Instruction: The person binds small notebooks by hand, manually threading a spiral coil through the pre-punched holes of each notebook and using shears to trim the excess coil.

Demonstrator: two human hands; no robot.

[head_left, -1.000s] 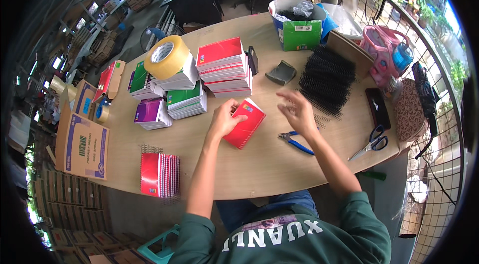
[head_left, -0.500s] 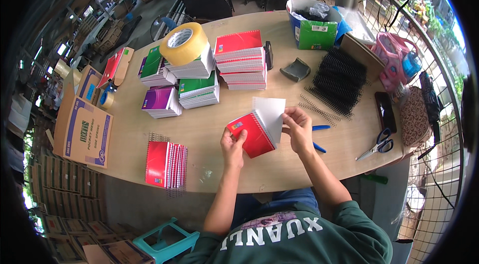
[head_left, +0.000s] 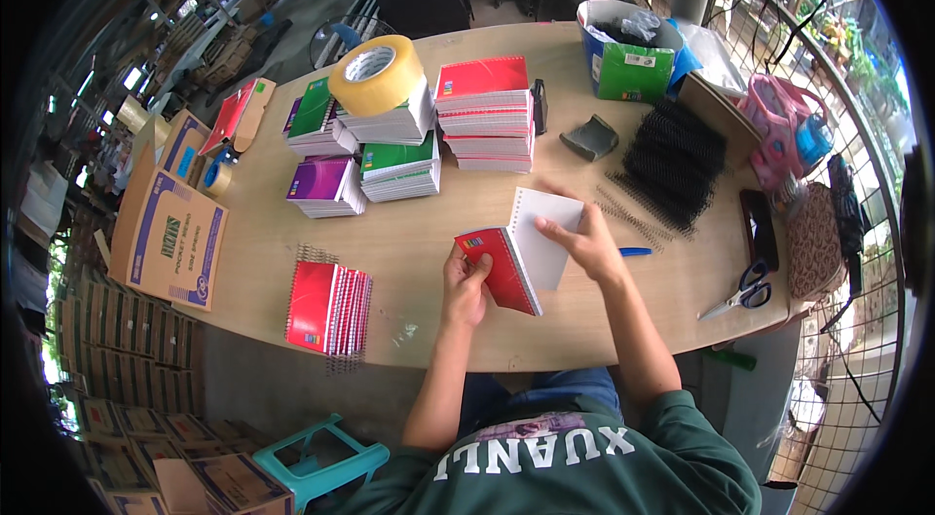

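My left hand (head_left: 465, 287) is closed on the lower left part of a small red-covered notepad (head_left: 501, 274), thumb on the cover. Against the notepad's right edge stands a white sheet (head_left: 542, 240) with a row of punched holes along its left side. My right hand (head_left: 587, 240) has its thumb on the face of this sheet and its fingers behind it, slightly blurred. A blue tool handle (head_left: 635, 251) shows just right of my right wrist; the rest of that tool is hidden by the arm.
Stacks of red (head_left: 483, 116), green (head_left: 401, 167) and purple pads (head_left: 323, 186) stand behind, with a tape roll (head_left: 378, 75) on top. Coil-bound red notebooks (head_left: 326, 309) lie left. Black wire coils (head_left: 672, 165), scissors (head_left: 737, 293) and a phone (head_left: 757, 228) lie right. A carton (head_left: 175, 238) sits at the left edge.
The white sheet has turned so that its holed edge meets the notepad's edge. My right hand has shifted from the sheet's upper corner onto its face. The view has moved slightly.
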